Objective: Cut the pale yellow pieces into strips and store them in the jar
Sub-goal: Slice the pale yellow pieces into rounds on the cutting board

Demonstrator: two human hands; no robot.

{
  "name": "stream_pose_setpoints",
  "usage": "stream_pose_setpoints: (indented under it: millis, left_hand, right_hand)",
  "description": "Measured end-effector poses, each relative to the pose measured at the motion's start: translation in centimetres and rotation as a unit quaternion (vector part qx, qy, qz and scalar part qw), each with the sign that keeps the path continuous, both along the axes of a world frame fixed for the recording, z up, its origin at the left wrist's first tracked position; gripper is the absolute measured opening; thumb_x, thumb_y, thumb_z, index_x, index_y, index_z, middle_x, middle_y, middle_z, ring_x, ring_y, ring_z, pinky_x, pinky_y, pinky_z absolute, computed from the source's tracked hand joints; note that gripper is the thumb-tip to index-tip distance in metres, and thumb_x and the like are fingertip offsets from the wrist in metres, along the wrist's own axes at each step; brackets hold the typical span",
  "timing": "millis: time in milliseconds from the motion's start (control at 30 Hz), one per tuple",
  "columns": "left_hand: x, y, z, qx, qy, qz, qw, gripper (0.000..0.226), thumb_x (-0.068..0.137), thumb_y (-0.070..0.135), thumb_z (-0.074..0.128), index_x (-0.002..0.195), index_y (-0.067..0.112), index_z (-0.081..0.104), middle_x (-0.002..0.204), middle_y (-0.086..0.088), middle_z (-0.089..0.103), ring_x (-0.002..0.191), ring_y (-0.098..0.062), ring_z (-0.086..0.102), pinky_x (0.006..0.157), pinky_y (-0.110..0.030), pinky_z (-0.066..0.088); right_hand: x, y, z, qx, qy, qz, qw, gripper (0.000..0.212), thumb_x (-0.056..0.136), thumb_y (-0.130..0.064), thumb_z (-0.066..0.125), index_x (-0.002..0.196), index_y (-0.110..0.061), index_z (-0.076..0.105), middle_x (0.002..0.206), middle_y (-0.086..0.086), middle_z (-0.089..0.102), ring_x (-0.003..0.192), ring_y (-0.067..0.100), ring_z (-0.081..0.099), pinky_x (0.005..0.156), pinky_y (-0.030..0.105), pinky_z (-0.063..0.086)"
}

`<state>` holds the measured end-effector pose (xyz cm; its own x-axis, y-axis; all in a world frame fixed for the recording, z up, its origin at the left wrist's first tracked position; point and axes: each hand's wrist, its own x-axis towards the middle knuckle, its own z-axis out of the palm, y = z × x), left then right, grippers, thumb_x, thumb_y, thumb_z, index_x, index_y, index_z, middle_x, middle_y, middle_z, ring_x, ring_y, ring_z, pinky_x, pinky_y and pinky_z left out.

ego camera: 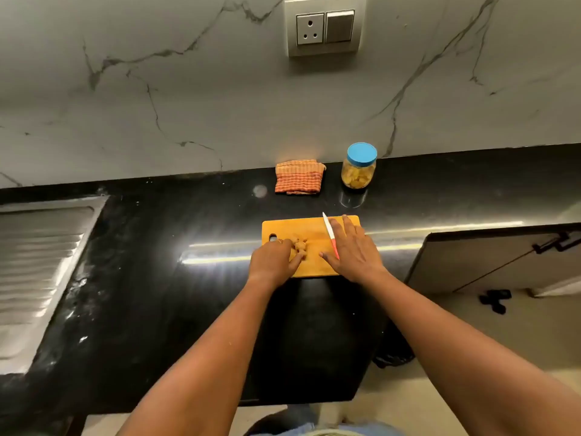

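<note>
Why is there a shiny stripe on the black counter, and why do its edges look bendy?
Head view: the stripe is light glaring off the glossy counter, on both sides of the cutting board; head view: the wide-angle lens curves straight edges.

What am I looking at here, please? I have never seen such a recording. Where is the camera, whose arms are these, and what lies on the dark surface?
There is no machine here: these are a person's two bare arms. The single picture comes from a camera worn on the person's head, looking down, so the arms enter from below.

On the black counter lies a yellow cutting board. The left hand, fingers curled, holds the pale yellow pieces on it. The right hand lies flat, fingers straight, over the red handle of a white-bladed knife that rests on the board; it does not grip it.

Behind stand a jar with a blue lid, with pale pieces inside, and a folded orange cloth.
</note>
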<state>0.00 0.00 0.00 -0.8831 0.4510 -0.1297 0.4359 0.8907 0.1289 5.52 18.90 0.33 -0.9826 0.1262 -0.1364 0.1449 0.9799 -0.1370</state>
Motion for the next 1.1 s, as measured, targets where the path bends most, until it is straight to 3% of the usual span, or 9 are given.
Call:
stream_pose_setpoints:
  millis: [167, 333, 600, 767, 933, 1100]
  left_hand:
    - [-1.1, 1.1, -0.2, 0.025, -0.031, 0.031, 0.999, 0.045, 0.093, 0.058, 0.045, 0.106, 0.017, 0.06, 0.098, -0.005, 0.067, 0.096, -0.024, 0.06, 0.071, -0.038, 0.051]
    - [-2.1, 2.2, -0.5, 0.051, -0.046, 0.078, 0.995, 0.043, 0.09, 0.059, 0.054, 0.096, 0.016, 0.057, 0.092, -0.004, 0.068, 0.088, -0.023, 0.062, 0.071, -0.037, 0.052]
    - [-2.7, 3.0, -1.2, 0.102, -0.069, 0.115, 0.986, 0.039, 0.081, 0.051, 0.07, 0.094, 0.016, 0.056, 0.094, -0.003, 0.065, 0.089, -0.023, 0.061, 0.07, -0.035, 0.05]
    - [-3.3, 2.1, -1.2, 0.124, -0.09, 0.076, 0.985, 0.036, 0.081, 0.04, 0.071, 0.113, 0.026, 0.062, 0.105, 0.003, 0.068, 0.094, -0.018, 0.061, 0.072, -0.029, 0.05]
    - [-3.6, 1.0, -1.8, 0.136, -0.106, 0.062, 0.983, 0.043, 0.081, 0.034, 0.068, 0.124, 0.036, 0.058, 0.109, 0.002, 0.058, 0.098, -0.017, 0.056, 0.073, -0.025, 0.045]
    - [-4.3, 0.7, -2.1, 0.165, -0.128, 0.064, 0.976, 0.043, 0.081, 0.035, 0.075, 0.122, 0.035, 0.063, 0.115, 0.005, 0.065, 0.098, -0.012, 0.061, 0.085, -0.027, 0.052]
  right_hand:
    - [-1.1, -0.5, -0.5, -0.049, -0.023, -0.041, 0.998, 0.061, 0.091, -0.044, 0.059, 0.14, -0.016, 0.034, 0.129, 0.012, 0.048, 0.113, 0.029, 0.052, 0.087, 0.039, 0.049]
    - [-2.0, 0.1, -1.0, -0.076, -0.068, -0.048, 0.994, 0.043, 0.091, -0.034, 0.061, 0.127, -0.017, 0.045, 0.118, 0.011, 0.051, 0.101, 0.03, 0.058, 0.081, 0.038, 0.05]
    - [-3.4, 1.2, -1.7, -0.13, -0.046, -0.05, 0.989, 0.024, 0.086, -0.026, 0.065, 0.107, -0.016, 0.059, 0.1, 0.007, 0.06, 0.088, 0.023, 0.058, 0.074, 0.033, 0.051]
    - [-3.6, 1.1, -1.5, -0.134, -0.042, -0.066, 0.988, 0.028, 0.078, -0.03, 0.071, 0.098, -0.015, 0.058, 0.091, 0.004, 0.061, 0.082, 0.02, 0.057, 0.066, 0.03, 0.05]
    - [-2.6, 1.6, -2.0, -0.111, -0.061, -0.047, 0.991, 0.017, 0.08, -0.024, 0.066, 0.076, -0.015, 0.053, 0.079, 0.003, 0.054, 0.07, 0.018, 0.051, 0.058, 0.027, 0.036]
    - [-1.8, 1.6, -2.4, -0.034, -0.031, -0.002, 0.999, 0.015, 0.089, -0.023, 0.052, 0.091, -0.01, 0.061, 0.093, 0.007, 0.06, 0.081, 0.025, 0.058, 0.063, 0.032, 0.042]
